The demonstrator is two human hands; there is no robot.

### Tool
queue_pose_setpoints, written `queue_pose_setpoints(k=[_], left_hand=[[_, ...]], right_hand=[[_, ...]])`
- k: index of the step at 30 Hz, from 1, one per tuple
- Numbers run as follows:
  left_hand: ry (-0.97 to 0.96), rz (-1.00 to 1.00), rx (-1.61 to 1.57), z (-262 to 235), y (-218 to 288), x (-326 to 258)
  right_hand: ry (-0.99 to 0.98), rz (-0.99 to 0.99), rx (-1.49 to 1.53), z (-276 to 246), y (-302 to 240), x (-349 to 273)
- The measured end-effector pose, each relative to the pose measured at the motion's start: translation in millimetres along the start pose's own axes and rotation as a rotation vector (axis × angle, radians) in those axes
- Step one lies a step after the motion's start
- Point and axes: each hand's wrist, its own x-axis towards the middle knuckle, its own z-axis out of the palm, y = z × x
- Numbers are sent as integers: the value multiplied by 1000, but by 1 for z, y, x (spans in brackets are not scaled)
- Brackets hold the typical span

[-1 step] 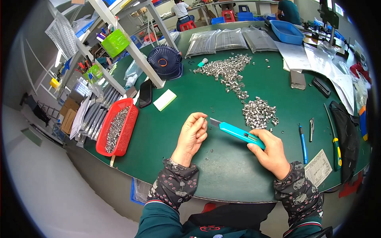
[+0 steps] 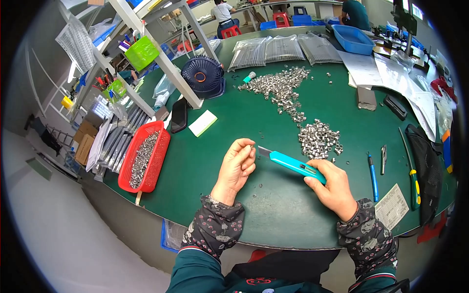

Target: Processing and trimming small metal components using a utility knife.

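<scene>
My left hand point(image 2: 238, 163) rests on the green table point(image 2: 220, 161), its fingertips pinched on a tiny metal part that is too small to make out. My right hand point(image 2: 332, 188) grips a teal utility knife point(image 2: 293, 165). Its short blade points left and almost touches the left fingertips. Just beyond the knife lies a small heap of silver metal sleeves point(image 2: 320, 139). A larger, spread heap of the same sleeves point(image 2: 281, 88) lies farther back.
A red basket point(image 2: 144, 156) of metal parts sits at the left table edge. Behind it are a black phone point(image 2: 179, 115), a white block point(image 2: 202, 123) and a dark fan point(image 2: 202, 76). A blue pen point(image 2: 373, 171), tweezers point(image 2: 383, 158) and a screwdriver point(image 2: 414, 180) lie on the right. People work at the back.
</scene>
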Motion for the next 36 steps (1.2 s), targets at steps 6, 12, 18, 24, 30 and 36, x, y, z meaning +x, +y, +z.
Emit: queue_pose_setpoints(k=[6, 12, 18, 24, 30, 36], left_hand=[[-41, 21, -30, -1, -3, 1], [-45, 23, 21, -2, -4, 1], [-96, 19, 38, -2, -6, 0], [-2, -13, 44, 3, -7, 0], [26, -60, 53, 0, -6, -1], [14, -93, 10, -2, -7, -1]], right_hand=[[-66, 78, 64, -1, -3, 0], [-89, 113, 106, 1, -1, 0], [-107, 105, 112, 1, 3, 0], [39, -58, -190, 1, -3, -1], [133, -220, -411, 1, -8, 1], [306, -242, -316, -3, -3, 3]])
